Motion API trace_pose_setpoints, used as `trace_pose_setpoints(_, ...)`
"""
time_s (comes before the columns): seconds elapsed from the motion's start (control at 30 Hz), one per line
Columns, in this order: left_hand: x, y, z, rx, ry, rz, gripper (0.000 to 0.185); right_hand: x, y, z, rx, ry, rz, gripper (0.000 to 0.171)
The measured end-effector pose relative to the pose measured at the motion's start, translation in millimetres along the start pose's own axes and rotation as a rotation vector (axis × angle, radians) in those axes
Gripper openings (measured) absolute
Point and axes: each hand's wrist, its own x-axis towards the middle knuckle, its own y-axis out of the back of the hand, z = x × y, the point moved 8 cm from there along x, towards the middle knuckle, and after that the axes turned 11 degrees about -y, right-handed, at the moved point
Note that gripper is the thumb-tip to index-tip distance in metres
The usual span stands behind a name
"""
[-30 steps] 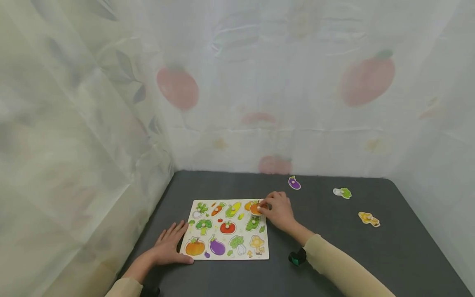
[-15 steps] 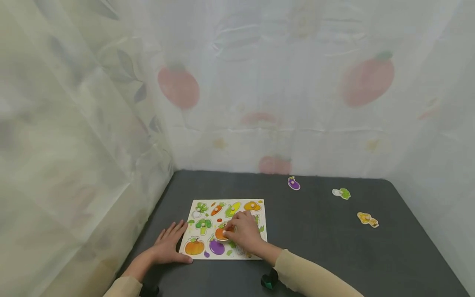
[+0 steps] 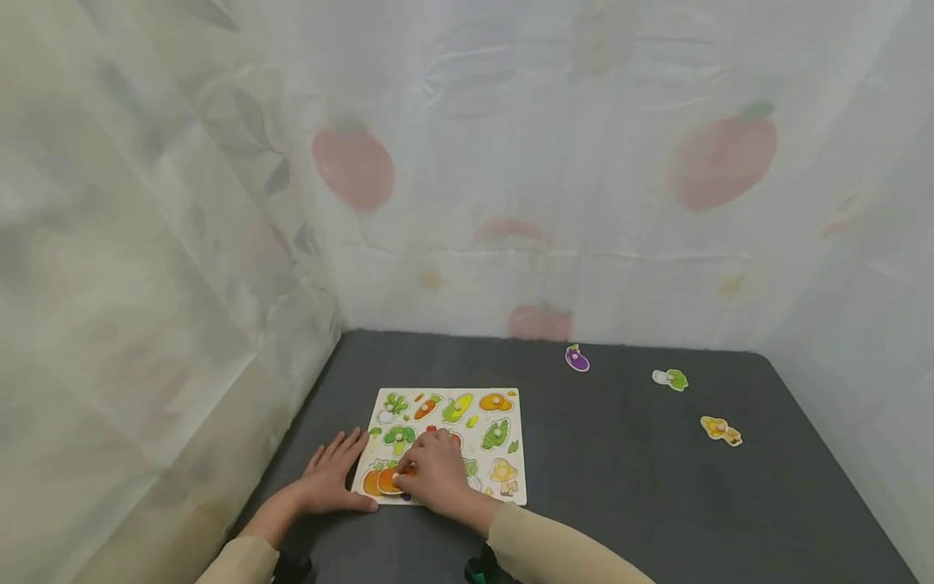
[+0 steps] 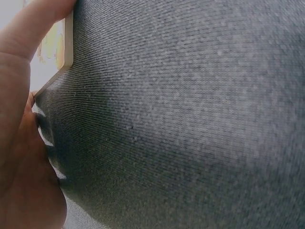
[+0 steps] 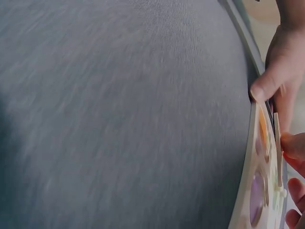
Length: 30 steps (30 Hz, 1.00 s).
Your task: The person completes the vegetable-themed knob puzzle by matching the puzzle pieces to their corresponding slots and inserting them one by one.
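Lower centre of head view: right hand [image 3: 441, 474] pinches pumpkin [image 3: 389, 481] above board [image 3: 474, 444] lower left, blocking its bottom middle; left hand [image 3: 332, 483], fingers spread, at left edge. Right half: eggplant [image 3: 578, 359], cabbage [image 3: 675, 380], mushroom [image 3: 721, 431] on desk [image 3: 598, 454].

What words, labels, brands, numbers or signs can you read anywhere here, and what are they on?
None that I can read.
Puzzle board and held orange piece: pictures only, no readable lettering.
Patterned curtain: printed shapes, no readable words.
Black wrist device by the right sleeve: green patch, too small to tell any mark.
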Motion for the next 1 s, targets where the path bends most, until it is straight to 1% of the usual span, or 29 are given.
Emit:
trace_pose_setpoints(0.1,-0.1,0.6,1.6,0.005,-0.01,0.001,0.127,2,-8,-4,-0.008,-0.012,-0.014,0.008)
trace_pose_setpoints(0.23,-0.4,1.1,3.5,0.015,-0.017,0.006,0.126,3,-16,-6,-0.02,-0.024,0.01,0.008)
trace_pose_setpoints(0.4,-0.8,0.5,3.1,0.01,-0.017,0.01,0.127,2,-19,-10,-0.022,-0.02,0.046,0.01)
trace_pose_setpoints(0.5,-0.5,-0.1,2.7,-0.001,-0.02,0.012,0.127,2,-22,-12,-0.032,-0.03,0.045,0.011)
trace_pose_setpoints(0.73,0.5,-1.9,-1.3,0.01,-0.013,0.007,0.127,5,-32,-15,-0.078,-0.047,0.042,0.013)
trace_pose_setpoints(0.9,0.1,-0.6,0.5,0.006,-0.027,0.012,0.127,4,-33,-15,-0.07,-0.049,0.05,0.013)
trace_pose_setpoints(1.0,-0.5,-0.2,1.0,0.011,-0.024,0.012,0.127,2,-32,-14,-0.062,-0.051,0.041,0.013)
